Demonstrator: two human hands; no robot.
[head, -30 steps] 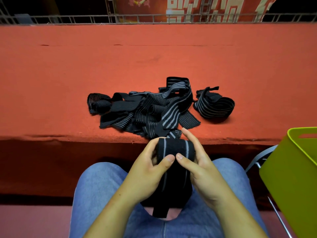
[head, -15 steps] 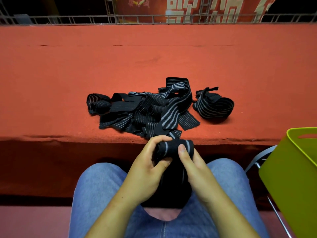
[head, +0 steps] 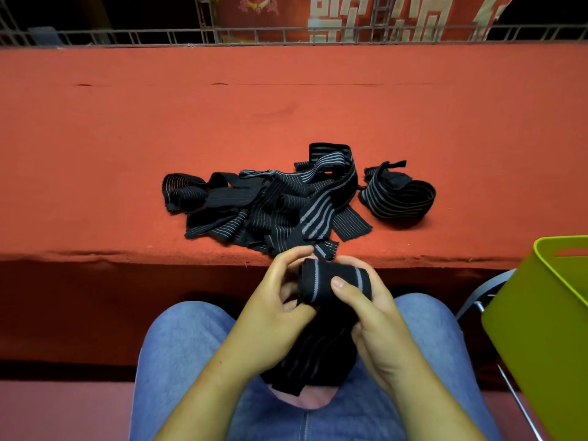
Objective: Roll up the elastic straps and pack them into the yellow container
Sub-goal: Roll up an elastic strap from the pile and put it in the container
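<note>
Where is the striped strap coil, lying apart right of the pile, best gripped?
From above, probably, pinching the near wall of the loose black grey-striped elastic strap coil: it lies as an open ring on the red cloth table, apart from the tangled strap pile, with room inside for fingers.

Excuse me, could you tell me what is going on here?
A person holds a partly rolled black elastic strap with grey stripes over their lap, left hand and right hand both curled round the roll, its loose tail hanging down. A tangled pile of similar straps lies on the red felt-covered table. The yellow-green plastic container stands at the right.
</note>
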